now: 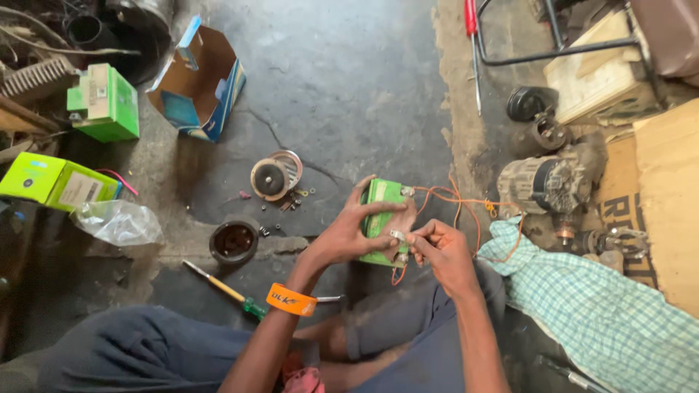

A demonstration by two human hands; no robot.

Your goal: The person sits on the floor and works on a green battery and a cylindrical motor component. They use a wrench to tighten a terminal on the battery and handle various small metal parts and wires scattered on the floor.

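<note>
The left hand [348, 234] grips a small green rectangular box [381, 218] trailing orange wires [466, 207], while the right hand [443, 251] pinches its metal terminal [397, 235].

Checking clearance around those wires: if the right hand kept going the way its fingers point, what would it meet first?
The right hand points left, pinching a small metal connector. Straight on, it would first meet the green battery that the left hand holds, though depth is unclear.
</note>
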